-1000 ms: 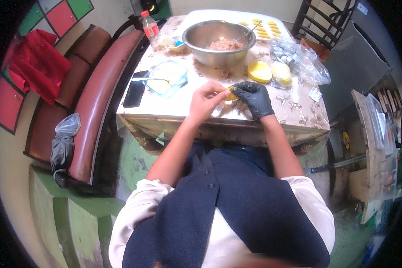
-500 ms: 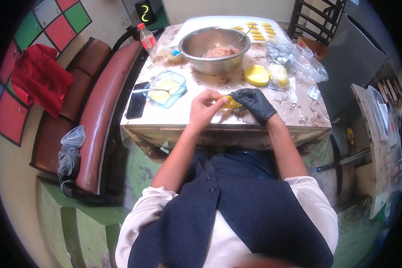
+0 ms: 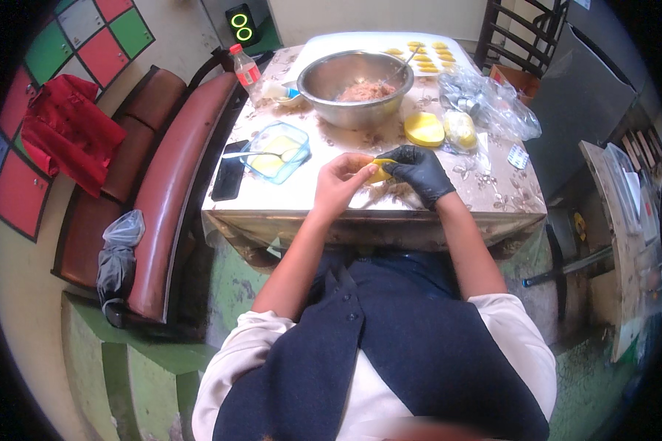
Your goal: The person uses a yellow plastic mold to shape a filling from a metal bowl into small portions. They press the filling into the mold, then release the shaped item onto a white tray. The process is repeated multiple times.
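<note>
Over the table's near edge, both hands pinch a folded yellow dumpling [image 3: 379, 173] between the fingertips. My bare left hand [image 3: 340, 181] grips its left side, thumb and fingers together. Opposite, my right hand [image 3: 422, 176] in a black glove presses the other side; the fingers partly cover the dough. Beyond them lies a stack of round yellow wrappers [image 3: 424, 130], beside a plastic-wrapped yellow bundle [image 3: 460, 131]. A steel bowl [image 3: 351, 115] holds pinkish minced filling [image 3: 366, 91] and a utensil. Shaped yellow dumplings [image 3: 424, 57] sit in rows on a white tray [image 3: 324, 45].
Left of my hands stands a glass dish [image 3: 276, 175] of pale yellow liquid, a spoon [image 3: 251, 153] across it, beside a dark phone [image 3: 228, 180]. A red-capped bottle [image 3: 246, 67] is at the far left. Clear plastic bags [image 3: 509, 112] and a blister pack [image 3: 518, 156] lie right.
My fingers have shifted slightly along the dumpling, which now looks tilted more upright. Both hands still hold it. The whole view has moved a little.
</note>
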`<state>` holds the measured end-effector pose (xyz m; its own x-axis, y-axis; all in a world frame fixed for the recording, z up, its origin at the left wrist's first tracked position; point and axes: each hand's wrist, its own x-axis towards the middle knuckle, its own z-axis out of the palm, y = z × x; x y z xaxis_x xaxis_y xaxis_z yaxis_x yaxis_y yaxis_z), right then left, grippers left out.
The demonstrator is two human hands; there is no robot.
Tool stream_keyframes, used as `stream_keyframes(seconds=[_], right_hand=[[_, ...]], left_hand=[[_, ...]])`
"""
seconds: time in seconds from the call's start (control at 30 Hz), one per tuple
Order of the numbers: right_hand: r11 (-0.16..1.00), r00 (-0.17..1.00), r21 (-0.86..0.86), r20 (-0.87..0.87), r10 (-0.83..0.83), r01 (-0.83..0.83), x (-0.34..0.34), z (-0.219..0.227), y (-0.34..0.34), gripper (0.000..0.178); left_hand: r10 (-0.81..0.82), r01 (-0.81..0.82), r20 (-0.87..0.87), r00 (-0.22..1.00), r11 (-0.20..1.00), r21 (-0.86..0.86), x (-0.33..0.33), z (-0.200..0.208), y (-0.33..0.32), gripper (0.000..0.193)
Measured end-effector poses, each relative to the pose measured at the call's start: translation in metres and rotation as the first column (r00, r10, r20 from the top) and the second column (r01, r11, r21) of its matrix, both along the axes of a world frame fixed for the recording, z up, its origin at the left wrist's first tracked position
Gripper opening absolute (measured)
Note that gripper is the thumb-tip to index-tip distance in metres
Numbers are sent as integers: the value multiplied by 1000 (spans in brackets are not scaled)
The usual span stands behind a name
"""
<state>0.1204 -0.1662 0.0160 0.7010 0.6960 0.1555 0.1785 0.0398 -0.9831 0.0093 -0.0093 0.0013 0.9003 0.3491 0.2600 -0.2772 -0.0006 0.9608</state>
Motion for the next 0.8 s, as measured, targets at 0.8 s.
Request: stream_keyframes(seconds=[0.8], right_hand=[[999,996,42,-87,-22,25,-3,-5,0,24]], left_hand=[[-14,9,70,997,998,58,2,-7,5,16]])
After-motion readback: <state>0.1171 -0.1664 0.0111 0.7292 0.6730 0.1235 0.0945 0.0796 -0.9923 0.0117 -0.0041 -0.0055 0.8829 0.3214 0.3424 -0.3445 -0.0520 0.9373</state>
